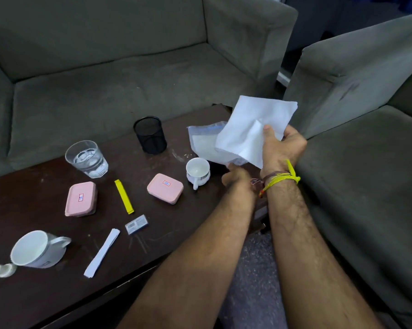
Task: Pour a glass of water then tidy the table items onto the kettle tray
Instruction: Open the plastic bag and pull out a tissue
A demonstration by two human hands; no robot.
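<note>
My right hand (282,144) pinches a white paper napkin (254,124) and holds it up over the table's right end. Under the napkin, my left hand (233,175) grips the bottom of a clear plastic napkin packet (201,140). A glass of water (87,159) stands at the back left. Two pink lidded boxes (81,199) (165,188), a yellow sachet (124,196), a white paper stick (102,252), a small grey packet (136,224) and a small white cup (198,171) lie on the dark table (46,293). No kettle or tray is in view.
A black mesh pen holder (150,134) stands at the back. A larger white cup (37,249) lies on its side at the front left beside a small white bottle (2,270). Grey sofas (119,86) (366,115) border the table behind and to the right.
</note>
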